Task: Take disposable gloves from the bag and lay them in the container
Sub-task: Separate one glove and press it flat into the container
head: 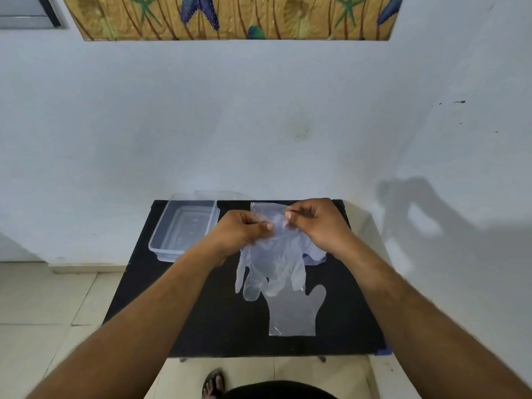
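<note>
Before us a small black table [201,326] against a pale blue wall [259,116], a sea-life painting [230,17] with starfish above, our shadow [426,214] on the wall, beige tiled floor [43,306], our sandalled foot [213,383] below.

A single wide-angle view looks forward and down from the person's head, so both forearms enter from the bottom corners and converge on the left hand [244,228] and right hand [319,223] near the middle of the frame. The camera sits close above the black table [201,326], whose near edge lies below the hands and whose far edge meets the wall [259,125] just beyond them. Straight lines bow toward the frame's edges. Below the hands a sandalled foot [213,383] shows on the floor; far above them, the lower strip of a wall picture [230,17].
</note>
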